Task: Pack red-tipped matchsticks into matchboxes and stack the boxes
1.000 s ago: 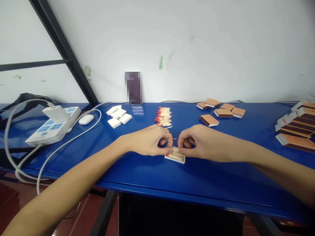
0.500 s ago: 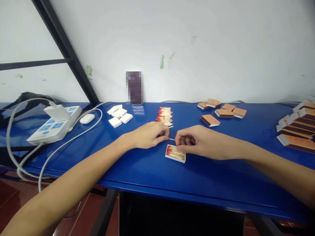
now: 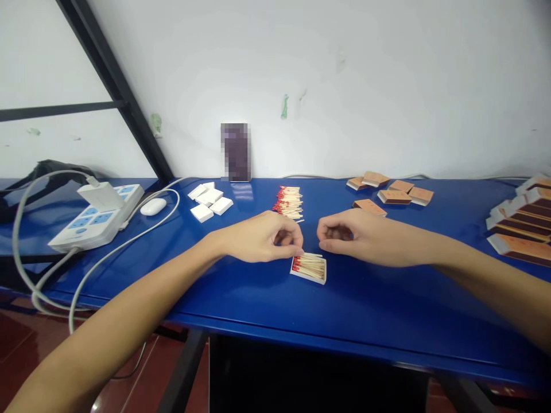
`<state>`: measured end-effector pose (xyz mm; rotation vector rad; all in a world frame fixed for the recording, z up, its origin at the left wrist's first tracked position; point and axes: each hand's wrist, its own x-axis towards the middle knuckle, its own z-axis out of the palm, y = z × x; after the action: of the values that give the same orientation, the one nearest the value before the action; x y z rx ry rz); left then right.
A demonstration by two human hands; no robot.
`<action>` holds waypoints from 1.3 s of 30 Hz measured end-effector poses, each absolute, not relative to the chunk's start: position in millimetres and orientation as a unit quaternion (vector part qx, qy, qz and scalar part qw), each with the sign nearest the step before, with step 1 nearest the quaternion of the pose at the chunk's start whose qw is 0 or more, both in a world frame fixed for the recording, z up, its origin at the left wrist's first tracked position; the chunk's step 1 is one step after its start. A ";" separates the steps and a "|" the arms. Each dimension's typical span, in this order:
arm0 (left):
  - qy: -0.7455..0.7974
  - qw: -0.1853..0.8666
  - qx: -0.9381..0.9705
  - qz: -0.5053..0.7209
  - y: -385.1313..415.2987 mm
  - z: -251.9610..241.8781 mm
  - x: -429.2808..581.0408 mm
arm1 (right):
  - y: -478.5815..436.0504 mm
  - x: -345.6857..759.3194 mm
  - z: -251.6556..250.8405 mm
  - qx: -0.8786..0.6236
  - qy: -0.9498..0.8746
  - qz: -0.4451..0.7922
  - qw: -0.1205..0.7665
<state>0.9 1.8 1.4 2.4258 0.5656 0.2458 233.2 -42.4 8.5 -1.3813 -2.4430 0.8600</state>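
Near the front edge of the blue table (image 3: 258,304), an open tray of matches (image 3: 310,268); left hand (image 3: 258,238) curled narrow, fingertips (image 3: 297,251) on the red heads; right hand (image 3: 361,241) closed just behind, contents unclear. Probably light, thin, crushable: hold by the long sides.

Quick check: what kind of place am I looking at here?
Probably a small hand-packing workbench for matches: a blue table carries a loose match pile, white trays, brown matchboxes and one filled tray.
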 end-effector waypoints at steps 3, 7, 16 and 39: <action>0.210 0.330 0.916 0.094 0.9 -7.1 5.4 | -43.6 234.0 8.3 -0.440 -0.834 0.321 0.091; 0.204 0.354 0.904 0.128 2.7 -14.8 8.4 | -44.6 232.9 3.2 -0.418 -0.838 0.341 0.085; 0.254 0.290 0.915 0.118 4.9 -5.3 1.2 | -46.1 226.0 -7.4 -0.428 -0.846 0.303 0.100; 0.132 0.139 0.975 0.112 -3.3 -15.7 9.2 | 4.1 304.0 -13.3 -0.641 -0.766 -0.020 -0.043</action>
<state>9.2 -3.3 -15.7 2.8195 0.3806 0.3249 304.0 4.1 -13.3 -2.0690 -2.4758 -0.0651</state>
